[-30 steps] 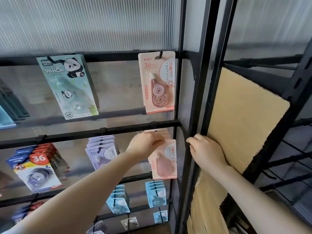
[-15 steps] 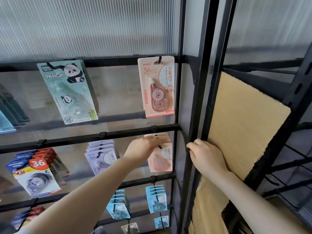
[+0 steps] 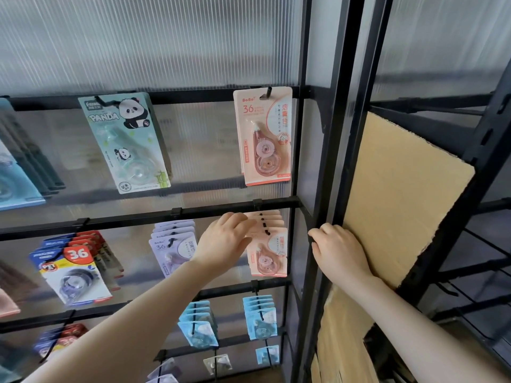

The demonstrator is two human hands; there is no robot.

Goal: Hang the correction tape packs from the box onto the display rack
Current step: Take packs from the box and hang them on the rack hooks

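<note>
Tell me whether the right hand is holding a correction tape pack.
No. The right hand grips the black metal rack upright, beside the brown cardboard sheet.

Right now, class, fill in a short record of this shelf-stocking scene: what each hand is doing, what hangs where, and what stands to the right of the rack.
left hand: fingers on the row of pink correction tape packs hanging on the middle-rail peg
right hand: grip round the black metal rack upright
top rail: single pink correction tape pack; mint-green panda pack
left of the pink row: lilac packs
lower rail: light blue packs
right of the upright: brown cardboard sheet, leaning
</note>
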